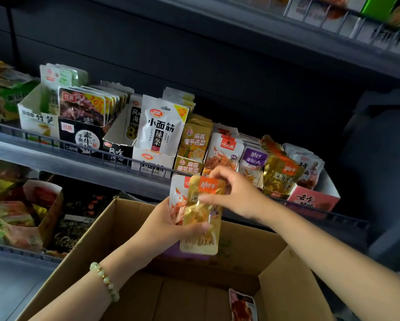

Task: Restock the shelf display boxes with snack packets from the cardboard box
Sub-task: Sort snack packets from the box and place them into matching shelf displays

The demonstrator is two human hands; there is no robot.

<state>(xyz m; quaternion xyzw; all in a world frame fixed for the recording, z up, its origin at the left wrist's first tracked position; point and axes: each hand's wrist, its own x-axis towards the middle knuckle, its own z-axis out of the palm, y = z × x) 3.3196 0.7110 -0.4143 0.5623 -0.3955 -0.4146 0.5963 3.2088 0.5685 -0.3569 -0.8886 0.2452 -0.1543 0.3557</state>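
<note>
Over the cardboard box (94, 230), the left hand (171, 225) grips a stack of packets (177, 195), held upright, from below. The right hand (236, 193) pinches the front gold packet (202, 218) near its top between thumb and fingers. The matching gold display box (280, 174) stands just beyond, up and right of those fingers.

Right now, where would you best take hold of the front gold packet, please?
Likely its upper part, pinched from the right: the gold packet stands upright, the left hand grips its lower half, and a white packet sits behind its left edge. The right hand pinches there.
</note>
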